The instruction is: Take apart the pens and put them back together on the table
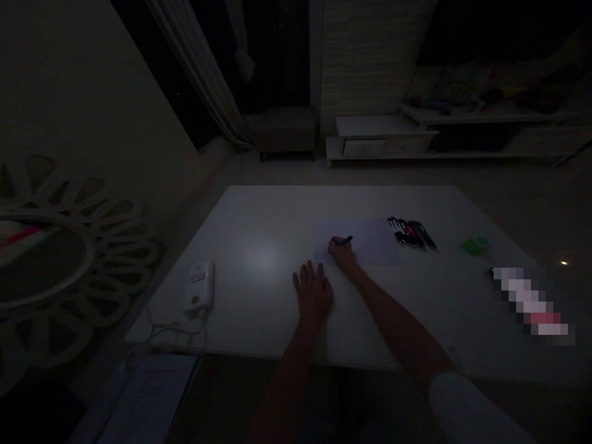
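Observation:
The dim view looks down on a white table (259,308). My right hand (342,253) is shut on a dark blue pen (345,241), with the hand resting on a sheet of lined paper (365,240) and the pen's tip hidden behind the fingers. To the left of the sheet, my left hand (313,290) lies flat on the bare tabletop with its fingers spread, holding nothing. Several dark pens with red and green parts (411,234) lie side by side just right of the paper.
A green block or pad (475,245) and a pixelated object (531,302) lie on the table's right side. A white plug-in device (201,287) with a thin cable (171,330) sits near the left edge. A round decorative mirror (60,259) stands left of the table.

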Demonstrator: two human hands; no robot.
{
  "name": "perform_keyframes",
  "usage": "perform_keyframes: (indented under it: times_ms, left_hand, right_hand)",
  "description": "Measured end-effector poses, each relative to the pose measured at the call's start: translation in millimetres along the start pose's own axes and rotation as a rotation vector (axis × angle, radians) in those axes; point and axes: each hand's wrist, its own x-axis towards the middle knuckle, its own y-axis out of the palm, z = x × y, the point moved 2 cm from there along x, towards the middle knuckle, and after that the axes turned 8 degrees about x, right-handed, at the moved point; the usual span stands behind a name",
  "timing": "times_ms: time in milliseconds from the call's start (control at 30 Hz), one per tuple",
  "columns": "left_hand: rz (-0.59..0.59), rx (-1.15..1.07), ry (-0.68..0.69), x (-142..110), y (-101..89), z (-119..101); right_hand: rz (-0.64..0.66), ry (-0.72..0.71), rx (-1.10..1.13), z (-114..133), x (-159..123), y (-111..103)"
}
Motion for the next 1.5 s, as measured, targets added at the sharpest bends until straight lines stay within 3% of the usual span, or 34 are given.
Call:
perform_keyframes:
  times_ms: [333,500,833,933,1000,1067,1200,1333,1400,1500]
  left_hand:
    - [-0.021,-0.011,-0.005,-0.9,1.7,0.7]
    - [-0.018,-0.012,-0.003,-1.8,1.8,2.2]
    - [0.000,0.018,-0.006,0.1,-0.4,1.0]
    - [-0.008,0.043,-0.004,1.9,-1.6,1.3]
    - [-0.017,0.050,0.009,3.2,-2.3,1.6]
    - [-0.030,0.052,0.021,4.2,-3.0,1.9]
    - [-0.056,0.065,0.033,5.1,-4.2,2.1]
    - [-0.057,0.083,0.038,6.2,-5.0,1.8]
    - [-0.052,0.083,0.037,6.8,-5.1,1.7]
    - [-0.051,0.068,0.036,7.1,-4.3,2.7]
  right_hand:
    - [-0.130,-0.008,0.213,-2.6,5.2,-7.3]
    - [-0.225,0.019,0.165,3.9,0.8,-13.3]
    - [-0.046,-0.040,0.136,13.9,-2.1,-11.3]
    - [-0.010,-0.085,0.105,12.8,-10.1,-21.4]
    - [-0.029,-0.133,0.020,5.7,-16.8,-41.2]
    - [-0.087,-0.154,-0.083,-6.4,-21.3,-73.9]
    - [-0.291,-0.061,-0.312,-33.5,-15.1,-169.2]
    - [-0.433,0.058,-0.542,-47.2,9.8,-257.8]
    - [-0.451,0.119,-0.623,-51.3,24.4,-284.0]
    - [-0.444,0.165,-0.718,-58.8,43.6,-298.8]
